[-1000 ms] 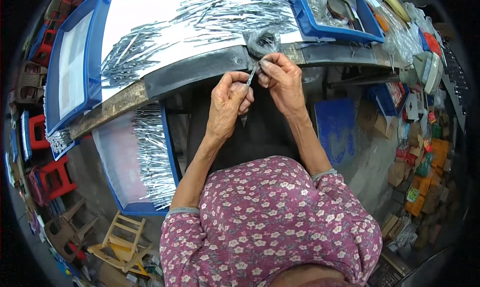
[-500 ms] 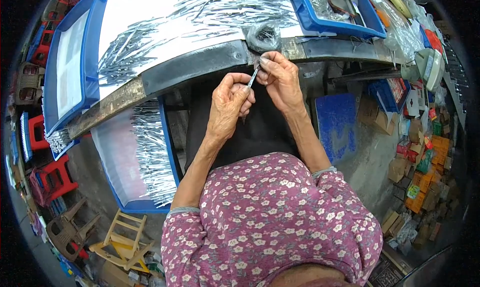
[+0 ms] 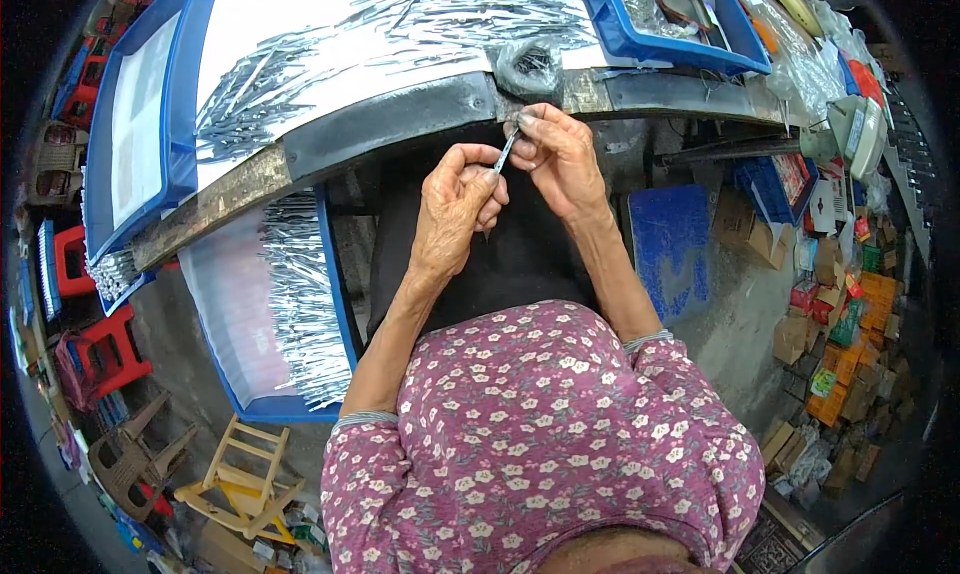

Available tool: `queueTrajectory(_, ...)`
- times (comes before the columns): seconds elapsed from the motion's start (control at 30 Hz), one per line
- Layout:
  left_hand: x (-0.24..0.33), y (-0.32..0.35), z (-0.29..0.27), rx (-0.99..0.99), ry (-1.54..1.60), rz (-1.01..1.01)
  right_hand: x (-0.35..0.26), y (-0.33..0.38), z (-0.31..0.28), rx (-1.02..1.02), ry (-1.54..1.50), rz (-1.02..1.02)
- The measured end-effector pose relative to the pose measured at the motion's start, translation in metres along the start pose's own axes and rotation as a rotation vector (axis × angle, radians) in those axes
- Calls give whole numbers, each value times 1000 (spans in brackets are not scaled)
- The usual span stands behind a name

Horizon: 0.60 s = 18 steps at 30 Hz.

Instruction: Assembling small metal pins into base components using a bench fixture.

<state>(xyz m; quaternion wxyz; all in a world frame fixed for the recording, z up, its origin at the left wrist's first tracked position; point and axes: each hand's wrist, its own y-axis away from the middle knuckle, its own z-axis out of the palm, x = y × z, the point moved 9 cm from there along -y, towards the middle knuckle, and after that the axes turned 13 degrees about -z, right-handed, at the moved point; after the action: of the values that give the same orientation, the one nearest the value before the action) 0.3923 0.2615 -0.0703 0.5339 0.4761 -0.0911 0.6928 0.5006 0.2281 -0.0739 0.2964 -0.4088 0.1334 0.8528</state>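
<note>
A: Metal, silvery. Head view: small thin metal piece (image 3: 505, 157) pinched between both hands, just below the desk (image 3: 400, 124) edge, over the dark lap.

B: Fingers?

A: Left hand (image 3: 455, 209) has its fingers clenched on the lower end of the piece. Right hand (image 3: 560, 159) has its fingers pinched on the upper end, right by the desk rim. Both grasping the same piece.

B: How far along?

A: My read: mid-run, one piece being worked. Big loose pile of metal pieces (image 3: 400, 24) lies on the white desk top, looks unprocessed. The blue tray (image 3: 335, 274) low on the person's left holds a neat row of pieces (image 3: 300, 294), likely finished ones. So a good batch done, plenty left.

B: Anything else close?

A: Small clear bag (image 3: 528, 66) of tiny parts on the desk just above the hands. Another blue tray (image 3: 660, 44) far right on the desk, contents unclear. Only the one view.
</note>
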Motion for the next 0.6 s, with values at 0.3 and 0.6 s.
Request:
queueTrajectory(0.3, -2, 3, -1, 1, -2, 9, 3, 2, 2, -28, -13, 39)
queueTrajectory(0.6, -13, 4, -4, 35, -45, -62, 3, 8, -7, -75, 206, 3)
